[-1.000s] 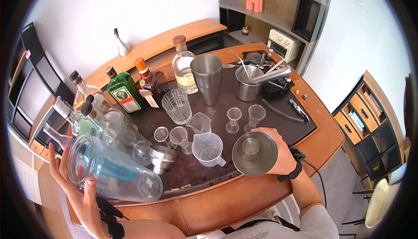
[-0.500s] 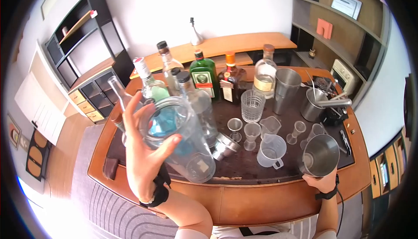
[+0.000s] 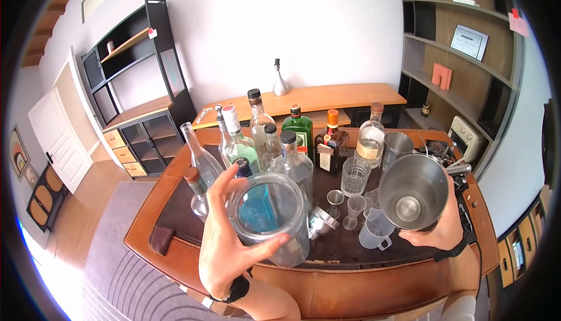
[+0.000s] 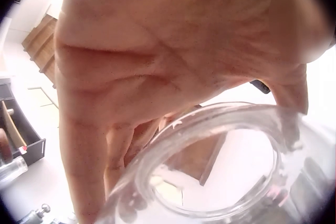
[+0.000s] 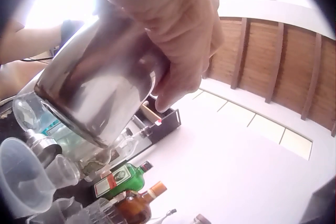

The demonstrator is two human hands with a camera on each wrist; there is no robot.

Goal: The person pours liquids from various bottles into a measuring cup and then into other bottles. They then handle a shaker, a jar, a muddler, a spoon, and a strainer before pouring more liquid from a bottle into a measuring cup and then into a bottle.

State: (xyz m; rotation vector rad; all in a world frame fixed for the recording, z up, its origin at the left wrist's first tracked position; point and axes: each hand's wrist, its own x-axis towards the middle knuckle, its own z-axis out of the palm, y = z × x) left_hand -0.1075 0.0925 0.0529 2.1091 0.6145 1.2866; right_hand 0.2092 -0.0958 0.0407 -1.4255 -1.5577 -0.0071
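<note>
My left hand (image 3: pixel 228 251) grips a large clear glass jar (image 3: pixel 292 254) near its thick round rim, thumb on the near side and fingers around the far side. Blue shows through the glass. In the left wrist view, the palm is over the jar's wide mouth, its glass rim (image 4: pixel 202 213) close below. My right hand (image 3: pixel 447 230) holds a metal shaker tin (image 3: pixel 412 181) by its side, its open mouth tilted toward my head and its inner bottom visible. Below the tin, a plastic measuring jug (image 3: pixel 376 231) stands on the table beside small stemmed glasses (image 3: pixel 353 213).
Several bottles crowd behind the jar, among them a green bottle (image 3: pixel 302 140) and a brown orange-capped one (image 3: pixel 331 148). A cut-glass tumbler (image 3: pixel 355 178), a clear stoppered bottle (image 3: pixel 371 140) and a second metal tin (image 3: pixel 398 144) stand right of them. A metal cap-like piece (image 3: pixel 322 223) lies beside the jar.
My view has swung left and up. The jar has gone from strongly tilted to more upright in my left hand. My right hand has raised the shaker tin, which now looks larger.
</note>
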